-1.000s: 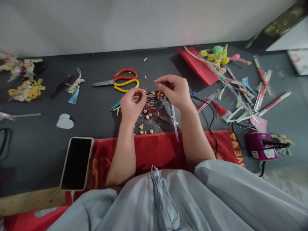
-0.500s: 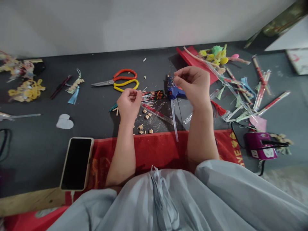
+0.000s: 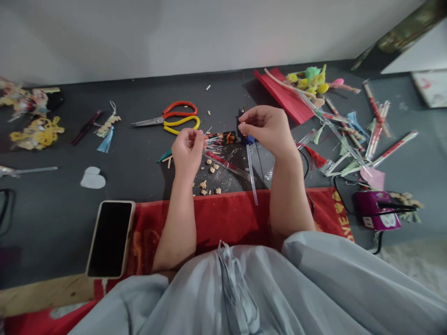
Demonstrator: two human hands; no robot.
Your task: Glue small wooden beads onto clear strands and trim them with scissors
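Observation:
My left hand (image 3: 188,151) is closed in a pinch, and a thin needle-like piece (image 3: 209,130) sticks up from its fingertips. Just right of it, a bunch of thin silvery strands (image 3: 215,141) fans out beside a black floral-patterned piece (image 3: 228,137). My right hand (image 3: 267,128) is also pinched, thumb against forefinger; what lies between them is too small to make out. Beneath that hand is a blue glue gun (image 3: 248,139), largely covered, with a clear glue stick (image 3: 252,174) pointing toward me. Small wooden bits (image 3: 212,167) lie below my hands.
Scissors (image 3: 174,117) with red and yellow handles lie left of centre. A phone (image 3: 111,239) rests near the front edge by a red towel (image 3: 230,214). Wrapped sticks (image 3: 379,132), red paper (image 3: 284,95) and a purple power socket (image 3: 377,210) are on the right.
My right hand has moved left and slightly down, toward my left hand, and now covers more of the glue gun. The left hand stays almost in place, still pinched.

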